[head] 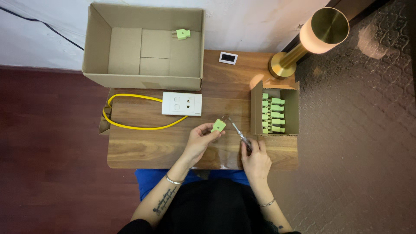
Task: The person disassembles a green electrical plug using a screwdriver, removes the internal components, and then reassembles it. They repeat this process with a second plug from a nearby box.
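The left hand (200, 138) pinched a green plug (218, 125) above the wooden table (143, 147); the right hand (255, 158) gripped a screwdriver (239, 132), tip beside it. Seemingly mid-screwing, the tip needed seating squarely.

A small table (143, 147) stands before a wall, the person seated at its near edge. At the back left a large open box (99, 47) overhangs the table, and one plug (183, 34) lies in its far right corner. Just in front of that box lies a socket plate (182, 103) with a cable (130, 126) looping off to its left. At the right edge sits a smaller open box (294, 108) — a row of plugs (273, 112) stacked inside it. Behind that box stands a lamp (303, 43), and left of the lamp's base lies a small card (228, 57). Near the front edge, the left hand (200, 141) holds a plug (218, 125) in front of the socket plate; the right hand (256, 158), just right of it, holds a screwdriver (239, 132) — its tip pointing toward that plug.
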